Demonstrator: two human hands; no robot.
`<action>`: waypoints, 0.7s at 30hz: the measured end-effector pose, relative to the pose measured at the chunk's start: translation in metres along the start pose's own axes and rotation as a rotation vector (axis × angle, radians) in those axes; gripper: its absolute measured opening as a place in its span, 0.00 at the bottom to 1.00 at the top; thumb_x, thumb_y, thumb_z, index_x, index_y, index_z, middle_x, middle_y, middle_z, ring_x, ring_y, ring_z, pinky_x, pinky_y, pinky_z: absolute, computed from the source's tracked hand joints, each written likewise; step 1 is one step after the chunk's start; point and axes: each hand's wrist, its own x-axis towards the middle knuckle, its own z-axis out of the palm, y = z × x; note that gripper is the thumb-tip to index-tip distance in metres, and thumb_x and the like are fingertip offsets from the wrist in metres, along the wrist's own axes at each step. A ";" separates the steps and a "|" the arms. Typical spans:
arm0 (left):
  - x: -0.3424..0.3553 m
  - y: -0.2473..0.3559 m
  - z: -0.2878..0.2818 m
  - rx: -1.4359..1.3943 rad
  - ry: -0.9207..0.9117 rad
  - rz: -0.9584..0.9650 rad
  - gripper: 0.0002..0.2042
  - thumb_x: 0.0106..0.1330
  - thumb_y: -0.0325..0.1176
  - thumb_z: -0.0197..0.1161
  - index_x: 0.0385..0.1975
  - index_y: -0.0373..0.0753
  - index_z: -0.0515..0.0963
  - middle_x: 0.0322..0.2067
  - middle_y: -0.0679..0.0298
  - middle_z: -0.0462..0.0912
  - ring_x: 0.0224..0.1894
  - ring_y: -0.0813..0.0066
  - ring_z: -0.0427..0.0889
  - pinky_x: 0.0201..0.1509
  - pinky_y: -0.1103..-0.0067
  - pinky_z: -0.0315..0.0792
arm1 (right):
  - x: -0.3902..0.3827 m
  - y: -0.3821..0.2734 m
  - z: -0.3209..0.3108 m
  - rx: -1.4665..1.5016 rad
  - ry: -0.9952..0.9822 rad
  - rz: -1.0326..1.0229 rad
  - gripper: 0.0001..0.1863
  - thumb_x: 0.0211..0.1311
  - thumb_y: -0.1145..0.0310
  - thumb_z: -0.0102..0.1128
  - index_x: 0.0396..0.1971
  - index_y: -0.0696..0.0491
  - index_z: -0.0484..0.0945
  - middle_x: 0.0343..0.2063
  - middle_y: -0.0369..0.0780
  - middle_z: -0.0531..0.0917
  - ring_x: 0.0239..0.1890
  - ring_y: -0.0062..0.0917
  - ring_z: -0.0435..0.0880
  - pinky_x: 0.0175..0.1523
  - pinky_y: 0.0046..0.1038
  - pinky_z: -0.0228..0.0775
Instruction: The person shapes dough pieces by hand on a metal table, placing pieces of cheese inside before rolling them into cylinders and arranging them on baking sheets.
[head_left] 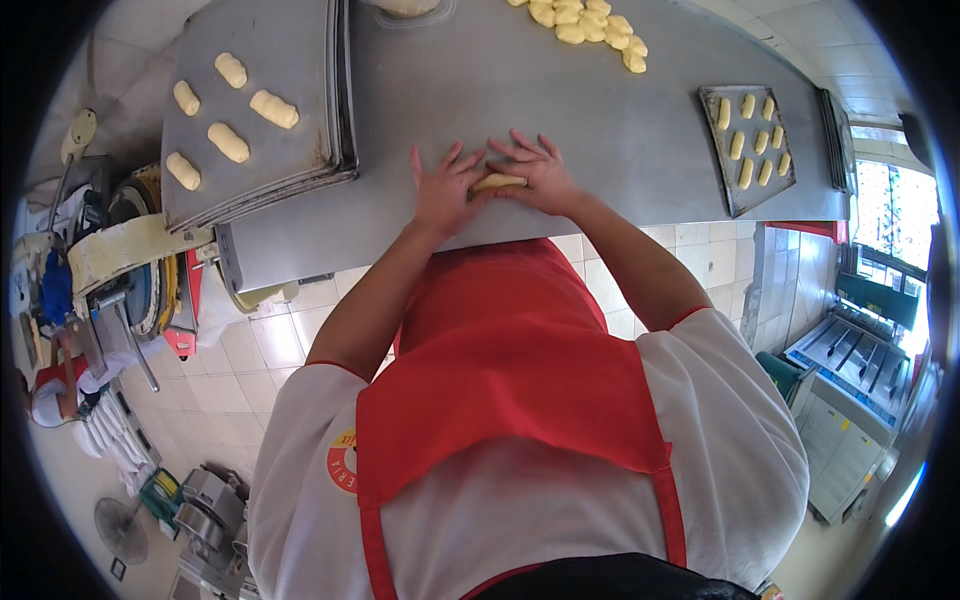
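Observation:
On the steel worktop (430,90), my left hand (448,195) and my right hand (543,185) meet around a pale, elongated dough piece (499,182). Both grip it low, near the thumbs, while the other fingers fan out above it. To the left lies a stack of dark metal trays (260,180), the top one carrying several short dough rolls (228,142). A cluster of rounded dough pieces (580,25) sits at the far side. On the right, a worn tray (729,202) bears several evenly spaced dough rolls (745,172).
A plastic container (405,8) stands at the far left of the worktop. Beside the table's left end is machinery with a cream belt (120,255); beyond it another person in red and white (55,385) is visible. Steel equipment (840,370) stands at right, pots (205,510) at lower left.

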 end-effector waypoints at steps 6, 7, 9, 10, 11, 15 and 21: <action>-0.016 0.015 -0.002 -0.029 0.079 -0.046 0.23 0.64 0.46 0.76 0.58 0.50 0.85 0.72 0.67 0.77 0.78 0.62 0.68 0.83 0.41 0.43 | -0.012 -0.013 0.015 0.038 0.193 0.074 0.31 0.63 0.51 0.77 0.67 0.30 0.82 0.79 0.32 0.68 0.83 0.36 0.59 0.83 0.56 0.47; -0.023 0.019 -0.004 -0.070 0.080 -0.067 0.24 0.62 0.44 0.77 0.58 0.48 0.85 0.71 0.65 0.77 0.77 0.61 0.69 0.83 0.45 0.50 | -0.018 -0.018 0.014 0.108 0.257 0.105 0.31 0.62 0.53 0.77 0.67 0.32 0.82 0.78 0.33 0.70 0.81 0.36 0.63 0.82 0.55 0.50; -0.033 0.025 -0.005 -0.257 0.153 -0.217 0.25 0.61 0.40 0.79 0.58 0.44 0.84 0.66 0.59 0.81 0.70 0.60 0.77 0.75 0.55 0.66 | -0.029 -0.027 0.011 0.254 0.377 0.169 0.31 0.61 0.56 0.79 0.66 0.37 0.83 0.75 0.37 0.74 0.77 0.36 0.70 0.78 0.52 0.56; -0.038 0.029 -0.005 -0.350 0.186 -0.294 0.25 0.60 0.38 0.80 0.58 0.42 0.83 0.63 0.57 0.84 0.67 0.59 0.81 0.70 0.61 0.74 | -0.035 -0.030 0.012 0.305 0.393 0.286 0.31 0.60 0.56 0.79 0.64 0.38 0.83 0.71 0.37 0.77 0.73 0.35 0.73 0.75 0.51 0.58; -0.040 0.035 -0.004 -0.408 0.198 -0.366 0.25 0.60 0.36 0.80 0.58 0.41 0.83 0.59 0.56 0.86 0.62 0.59 0.83 0.65 0.63 0.77 | -0.041 -0.032 0.013 0.356 0.406 0.404 0.30 0.59 0.56 0.80 0.63 0.39 0.84 0.67 0.36 0.81 0.69 0.35 0.76 0.73 0.50 0.61; -0.037 0.047 0.009 -0.560 0.267 -0.543 0.27 0.62 0.32 0.80 0.61 0.38 0.80 0.43 0.57 0.91 0.47 0.60 0.90 0.51 0.68 0.84 | -0.042 -0.044 0.022 0.533 0.438 0.598 0.27 0.60 0.58 0.78 0.59 0.44 0.82 0.53 0.34 0.89 0.58 0.34 0.84 0.64 0.47 0.65; -0.031 0.046 -0.001 -0.430 0.236 -0.469 0.31 0.60 0.30 0.79 0.65 0.37 0.78 0.44 0.53 0.91 0.45 0.64 0.91 0.52 0.70 0.84 | -0.046 -0.022 0.029 0.415 0.511 0.406 0.23 0.64 0.63 0.74 0.59 0.46 0.80 0.49 0.36 0.89 0.57 0.38 0.85 0.63 0.44 0.68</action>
